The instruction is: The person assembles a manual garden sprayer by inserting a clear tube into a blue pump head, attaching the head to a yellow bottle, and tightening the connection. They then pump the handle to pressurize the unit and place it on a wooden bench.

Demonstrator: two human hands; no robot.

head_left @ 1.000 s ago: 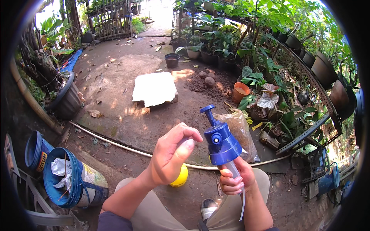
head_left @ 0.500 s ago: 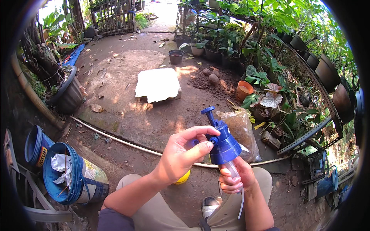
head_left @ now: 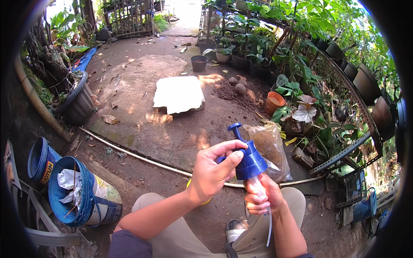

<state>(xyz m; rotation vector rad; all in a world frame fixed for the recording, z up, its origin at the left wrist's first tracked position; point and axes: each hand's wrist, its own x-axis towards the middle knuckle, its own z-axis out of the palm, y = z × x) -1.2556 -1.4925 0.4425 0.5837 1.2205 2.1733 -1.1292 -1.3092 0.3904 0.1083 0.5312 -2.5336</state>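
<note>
Over the person's lap, centre stage, it's the blue pump sprayer head (head_left: 251, 165), tipped a little to the left, and both hands are on it! Left hand (head_left: 208, 174) comes in from the side, thumb and forefinger brought together in a narrow pinch at the small side nozzle, fingertips covering most of it. A patch of blue peeks out between those fingers, and I can't tell what it belongs to. Down below, the right hand (head_left: 263, 197) has its fingers wrapped snugly around the pale translucent cylinder beneath the blue collar, and from there a thin clear tube (head_left: 269, 228) dangles toward the ground. Up top, the plunger (head_left: 234, 126) stands out of its sleeve, clear of both hands.

Just behind the sprayer head sits a clear plastic bag (head_left: 275, 155) of brown material, and a yellow object (head_left: 206, 201) shows partly behind the left wrist. Look further out: a pale hose (head_left: 142, 158) sweeps across the ground, a white-topped slab (head_left: 178, 94) catches the sun, a terracotta pot (head_left: 274, 102) leans beside the dark soil, and over on the left, a blue-rimmed bucket (head_left: 101, 195) holds crumpled white wrapping.
</note>
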